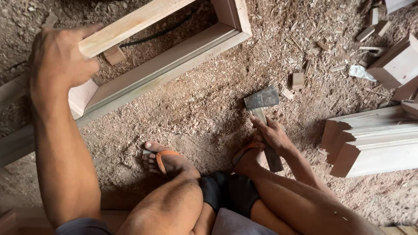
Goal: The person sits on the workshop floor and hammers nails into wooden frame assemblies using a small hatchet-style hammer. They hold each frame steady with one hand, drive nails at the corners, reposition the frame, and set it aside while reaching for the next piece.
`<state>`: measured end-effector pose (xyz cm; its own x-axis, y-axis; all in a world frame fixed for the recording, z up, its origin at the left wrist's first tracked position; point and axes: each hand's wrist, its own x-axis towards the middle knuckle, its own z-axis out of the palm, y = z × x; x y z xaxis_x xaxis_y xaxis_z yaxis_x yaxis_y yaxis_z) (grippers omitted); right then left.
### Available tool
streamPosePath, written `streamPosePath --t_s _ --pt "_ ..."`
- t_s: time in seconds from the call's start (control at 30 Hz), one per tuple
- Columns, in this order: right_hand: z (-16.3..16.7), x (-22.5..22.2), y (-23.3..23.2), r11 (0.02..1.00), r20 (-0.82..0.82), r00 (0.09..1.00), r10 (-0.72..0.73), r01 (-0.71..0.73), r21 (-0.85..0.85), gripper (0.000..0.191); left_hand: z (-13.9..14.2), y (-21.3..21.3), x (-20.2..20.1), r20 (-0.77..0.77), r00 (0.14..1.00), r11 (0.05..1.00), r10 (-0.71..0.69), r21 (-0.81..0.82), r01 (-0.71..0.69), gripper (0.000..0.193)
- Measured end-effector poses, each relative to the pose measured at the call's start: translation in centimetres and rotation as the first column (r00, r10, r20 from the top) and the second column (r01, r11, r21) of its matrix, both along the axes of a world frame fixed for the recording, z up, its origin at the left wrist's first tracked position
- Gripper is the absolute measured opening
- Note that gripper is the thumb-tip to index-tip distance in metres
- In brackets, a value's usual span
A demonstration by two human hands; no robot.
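My left hand (58, 58) grips the upper rail of a pale wooden frame (165, 65) that stands on its edge on the sawdust floor at the upper left. My right hand (272, 132) is closed around the wooden handle of a hatchet (262, 101). Its dark metal head rests on the ground just beyond my right foot. I am seated low with both knees bent, and my feet in orange flip-flops (164, 157) are planted on the floor between the frame and the hatchet.
Stacked moulded wood lengths (370, 139) lie at the right. More wooden pieces (398, 63) and small offcuts (298, 79) are scattered at the upper right. Sawdust and shavings cover the floor. A black cable (161, 32) runs inside the frame.
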<state>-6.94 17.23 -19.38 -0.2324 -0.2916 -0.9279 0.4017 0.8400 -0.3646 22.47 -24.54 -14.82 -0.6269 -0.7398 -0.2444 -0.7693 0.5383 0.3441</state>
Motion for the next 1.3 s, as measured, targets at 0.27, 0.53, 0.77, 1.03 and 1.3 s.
streamPosePath --t_s 0.27,0.53,0.77,1.03,1.3 --pt "-0.3 -0.5 0.4 0.998 0.005 0.998 0.055 -0.055 0.000 0.038 -0.1 0.1 0.2 -0.100 0.988 0.989 -0.116 -0.099 0.107 0.063" --pt "-0.8 -1.2 1.0 0.991 -0.032 0.994 0.105 -0.102 0.089 0.041 1.0 1.4 -1.1 -0.056 0.997 0.998 -0.053 -0.048 0.050 0.068" --pt "-0.8 -1.4 0.9 0.994 -0.014 0.995 0.096 -0.095 0.062 0.041 2.2 2.9 -1.4 -0.123 0.988 0.991 -0.097 -0.100 0.085 0.070" --pt "-0.4 -1.6 0.9 0.994 0.005 0.995 0.099 -0.099 0.040 0.044 2.6 3.3 -1.8 -0.121 0.989 0.994 -0.086 -0.083 0.077 0.071" --pt "0.0 -0.5 0.3 0.997 0.089 0.994 -0.070 0.066 0.045 0.035 -2.5 -0.7 1.2 -0.003 1.000 1.000 0.011 -0.004 -0.011 0.056"
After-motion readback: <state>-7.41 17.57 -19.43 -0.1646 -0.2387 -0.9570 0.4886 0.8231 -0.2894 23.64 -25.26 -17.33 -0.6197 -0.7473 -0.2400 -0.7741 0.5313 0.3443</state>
